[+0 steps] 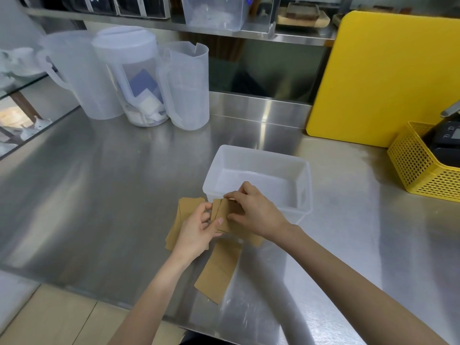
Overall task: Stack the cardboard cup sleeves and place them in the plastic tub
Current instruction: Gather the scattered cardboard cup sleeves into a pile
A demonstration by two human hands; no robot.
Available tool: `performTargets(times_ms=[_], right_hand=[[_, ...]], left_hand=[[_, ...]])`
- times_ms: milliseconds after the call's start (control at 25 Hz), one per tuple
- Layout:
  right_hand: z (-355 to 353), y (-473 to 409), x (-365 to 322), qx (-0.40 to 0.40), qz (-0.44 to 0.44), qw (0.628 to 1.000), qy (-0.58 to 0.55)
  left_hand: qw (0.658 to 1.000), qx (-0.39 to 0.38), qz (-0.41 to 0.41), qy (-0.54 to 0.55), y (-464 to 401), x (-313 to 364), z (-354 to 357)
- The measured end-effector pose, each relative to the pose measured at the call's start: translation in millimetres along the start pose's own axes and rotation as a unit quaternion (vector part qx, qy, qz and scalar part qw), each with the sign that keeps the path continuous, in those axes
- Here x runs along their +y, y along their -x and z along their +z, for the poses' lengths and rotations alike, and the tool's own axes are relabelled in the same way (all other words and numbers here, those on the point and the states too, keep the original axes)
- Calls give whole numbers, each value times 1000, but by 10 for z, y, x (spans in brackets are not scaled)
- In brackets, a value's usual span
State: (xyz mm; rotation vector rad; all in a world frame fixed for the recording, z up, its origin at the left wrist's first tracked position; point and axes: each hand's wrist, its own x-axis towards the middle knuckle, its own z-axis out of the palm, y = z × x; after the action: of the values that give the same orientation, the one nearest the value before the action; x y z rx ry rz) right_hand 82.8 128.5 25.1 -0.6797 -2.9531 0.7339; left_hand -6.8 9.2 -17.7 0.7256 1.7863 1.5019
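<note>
Pinching flat brown cardboard sleeves (222, 215), both hands (steel counter), translucent tub (258, 155)

Commercial kitchen or café prep area — brushed stainless-steel counter (99, 170) with matching steel backsplash and a steel shelf (249, 33) above. Three translucent plastic measuring pitchers (184, 85) stand grouped at the back left. A large yellow plastic cutting board (385, 75) leans upright against the wall, a yellow perforated plastic basket (420, 168) beside it holding a black digital device (445, 140). Flat brown cardboard cup sleeves (219, 272) on the counter by a clear plastic tub (258, 155) — drink-service stock.
</note>
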Motion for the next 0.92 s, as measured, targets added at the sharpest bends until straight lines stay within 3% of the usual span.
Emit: performTargets(times_ms=[200, 360, 560, 920], right_hand=[[17, 163, -21, 87, -40, 993, -68], [180, 371, 70, 28, -85, 994, -59], [584, 310, 233, -119, 74, 990, 1], [806, 222, 84, -124, 169, 977, 39]], left_hand=[[999, 35, 8, 6, 27, 20, -155], [997, 67, 5, 34, 38, 10, -354], [994, 99, 1, 44, 76, -13, -518], [992, 113, -15, 49, 72, -40, -533]])
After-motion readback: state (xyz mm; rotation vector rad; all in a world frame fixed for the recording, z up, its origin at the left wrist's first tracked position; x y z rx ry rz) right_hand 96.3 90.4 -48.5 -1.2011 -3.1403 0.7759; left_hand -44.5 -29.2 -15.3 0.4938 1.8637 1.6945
